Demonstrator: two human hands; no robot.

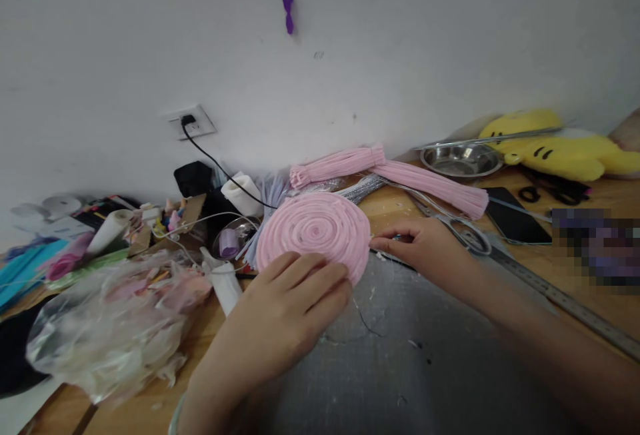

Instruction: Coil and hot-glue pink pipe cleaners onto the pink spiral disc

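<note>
A round disc (316, 218) coiled in a spiral from fuzzy pink pipe cleaners is held up in front of me. My left hand (295, 305) grips its lower edge, with the fingers lying across the front and the thumb out of sight. At the disc's right rim, my right hand (425, 245) is closed in a pinch. Whatever lies between those fingertips is too small to make out. Beyond the disc lie two bundles of pink pipe cleaners (340, 165), close to the wall. A dark grey mat (400, 348) spreads beneath both hands.
Scissors (470, 235), a steel ruler (555, 295) and a black phone (520, 215) lie on the right. Behind them are a metal bowl (463, 158) and a yellow plush toy (555, 145). A crumpled plastic bag (115, 328) sits left; a black cord runs from the wall socket (193, 122).
</note>
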